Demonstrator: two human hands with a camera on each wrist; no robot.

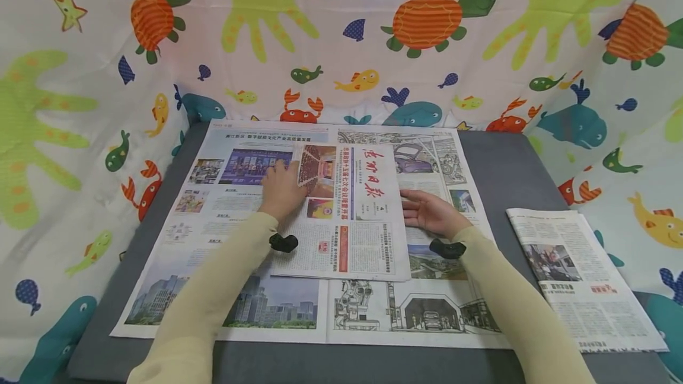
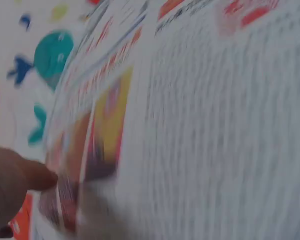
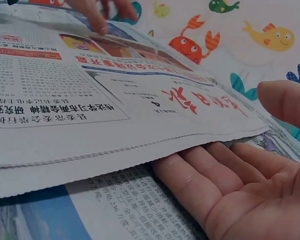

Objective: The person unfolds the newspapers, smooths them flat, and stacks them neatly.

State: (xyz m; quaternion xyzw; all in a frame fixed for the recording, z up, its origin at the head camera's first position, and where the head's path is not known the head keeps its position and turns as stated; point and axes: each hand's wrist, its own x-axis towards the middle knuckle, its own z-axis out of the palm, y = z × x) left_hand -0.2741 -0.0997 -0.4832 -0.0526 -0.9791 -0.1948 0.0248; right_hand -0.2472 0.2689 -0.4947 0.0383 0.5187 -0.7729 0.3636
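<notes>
A folded newspaper (image 1: pixel 368 248) with red title characters lies on a spread-out newspaper (image 1: pixel 176 265) in the head view. My left hand (image 1: pixel 283 189) is at the folded paper's left edge, beside a photo of a hall. In the left wrist view, a finger (image 2: pixel 37 176) of it meets the printed sheet, which looks blurred. On the opposite side, my right hand (image 1: pixel 434 213) is turned palm up. Its straight fingers (image 3: pixel 190 177) reach under the folded paper's edge in the right wrist view, while the thumb (image 3: pixel 285 100) stands apart above, off the sheet.
Another folded newspaper (image 1: pixel 581 277) rests at the right side of the grey table (image 1: pixel 501 159). A white cloth (image 1: pixel 331 93) printed with sea animals hangs behind and along both sides. Black bands circle both sleeved wrists.
</notes>
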